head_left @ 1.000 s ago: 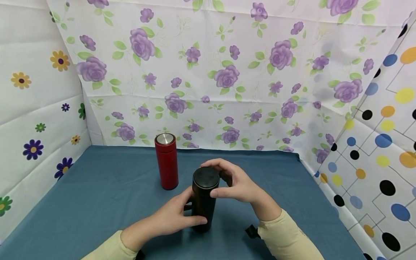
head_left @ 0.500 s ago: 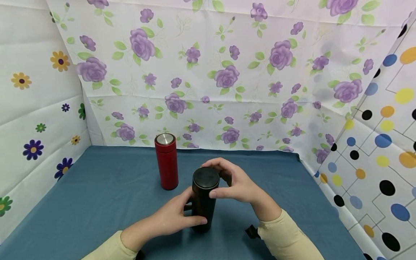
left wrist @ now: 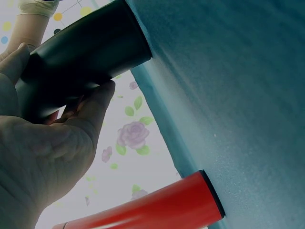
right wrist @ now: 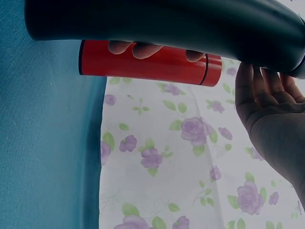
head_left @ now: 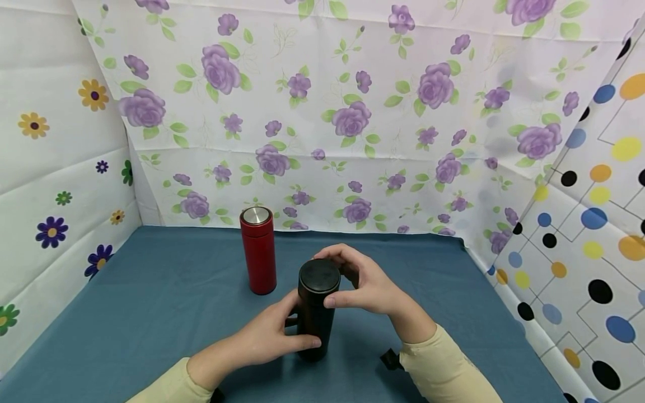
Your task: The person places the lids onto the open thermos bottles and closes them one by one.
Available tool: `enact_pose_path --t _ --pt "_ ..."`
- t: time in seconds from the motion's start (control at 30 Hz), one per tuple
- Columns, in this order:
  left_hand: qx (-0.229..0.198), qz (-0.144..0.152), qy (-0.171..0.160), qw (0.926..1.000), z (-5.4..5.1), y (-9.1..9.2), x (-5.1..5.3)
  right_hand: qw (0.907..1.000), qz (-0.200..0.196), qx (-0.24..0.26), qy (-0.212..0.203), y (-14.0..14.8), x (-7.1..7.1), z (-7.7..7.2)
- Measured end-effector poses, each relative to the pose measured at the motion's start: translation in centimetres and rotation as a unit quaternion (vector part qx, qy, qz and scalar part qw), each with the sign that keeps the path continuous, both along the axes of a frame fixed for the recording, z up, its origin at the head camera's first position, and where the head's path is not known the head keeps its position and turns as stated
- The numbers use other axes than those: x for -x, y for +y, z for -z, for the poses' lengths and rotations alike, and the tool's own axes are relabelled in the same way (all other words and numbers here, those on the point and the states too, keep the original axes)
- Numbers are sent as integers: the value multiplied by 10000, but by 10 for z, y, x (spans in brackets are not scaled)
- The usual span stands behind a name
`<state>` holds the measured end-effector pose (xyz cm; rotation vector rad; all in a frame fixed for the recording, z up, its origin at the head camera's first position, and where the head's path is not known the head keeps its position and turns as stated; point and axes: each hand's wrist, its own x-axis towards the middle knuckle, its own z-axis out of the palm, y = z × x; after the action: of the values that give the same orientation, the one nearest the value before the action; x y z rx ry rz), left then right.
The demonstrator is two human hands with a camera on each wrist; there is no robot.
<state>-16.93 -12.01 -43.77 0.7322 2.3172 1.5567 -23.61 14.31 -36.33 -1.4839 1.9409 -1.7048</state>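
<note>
A black thermos flask with a flat dark lid stands upright on the blue cloth. My left hand grips its body from the left, thumb across the near side; in the head view its other fingers are mostly hidden behind the flask. At the top, my right hand holds the flask around the lid area from the right, with the thumb in front and the fingers at the far side. In the right wrist view, fingertips of the left hand show beneath the black flask.
A red thermos flask with a silver-topped lid stands behind and to the left of the black one. Blue cloth covers the table. Floral sheeting rises at the back, with patterned sheets at both sides.
My right thumb and fingers have shifted very slightly around the top of the black thermos flask, the thumb a little leftward. The left hand and both flasks stay in place.
</note>
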Motion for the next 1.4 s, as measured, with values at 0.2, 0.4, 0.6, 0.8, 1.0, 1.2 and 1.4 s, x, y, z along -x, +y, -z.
enact_pose_path --t 0.2,0.4,0.6,0.8,1.0,1.2,1.4 --pt "25 -2 28 10000 0 0 0 9992 -372 174 -14 -1 3 3" --pt "39 -30 -17 10000 0 0 -1 9937 -1059 349 -82 -4 6 7" --pt "45 -26 -53 10000 0 0 0 9913 -1260 364 -121 -5 6 6" --pt "42 -26 -38 10000 0 0 0 9933 -1102 274 -197 -3 4 5" --pt "25 -34 -42 10000 0 0 -1 9944 -999 222 -250 -2 4 6" --pt "25 -39 -25 10000 0 0 -1 9970 -738 149 -188 0 3 4" --pt "36 -41 -2 10000 -1 0 -1 9988 -482 78 -72 1 3 3"
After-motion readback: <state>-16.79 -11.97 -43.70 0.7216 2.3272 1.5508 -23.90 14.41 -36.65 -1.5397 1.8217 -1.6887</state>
